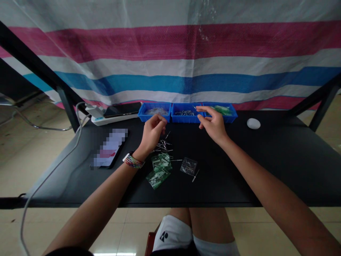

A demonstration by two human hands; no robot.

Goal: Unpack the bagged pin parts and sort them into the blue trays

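My left hand (pixel 153 132) hovers over the near side of the left blue bin, fingers curled closed; whatever may be in them is hidden. Just below it lies a loose pile of thin metal pins (pixel 163 145), which look like blind rivets. My right hand (pixel 213 122) reaches over the front of the middle and right bins, with thumb and fingers apart. A tiny light tip shows by its fingertips, too small to name. Small green-printed clear bags (pixel 158 176) with pins inside lie nearer me. A clear bag (pixel 189 166) and a single pin (pixel 195 176) lie to their right.
Three blue bins stand in a row: clear bags in the left bin (pixel 142 117), metal pins in the middle bin (pixel 183 120), green bags in the right bin (pixel 231 119). A phone (pixel 113 149), a power strip (pixel 117 119) with another phone (pixel 124 109), and a white oval object (pixel 253 123) are around.
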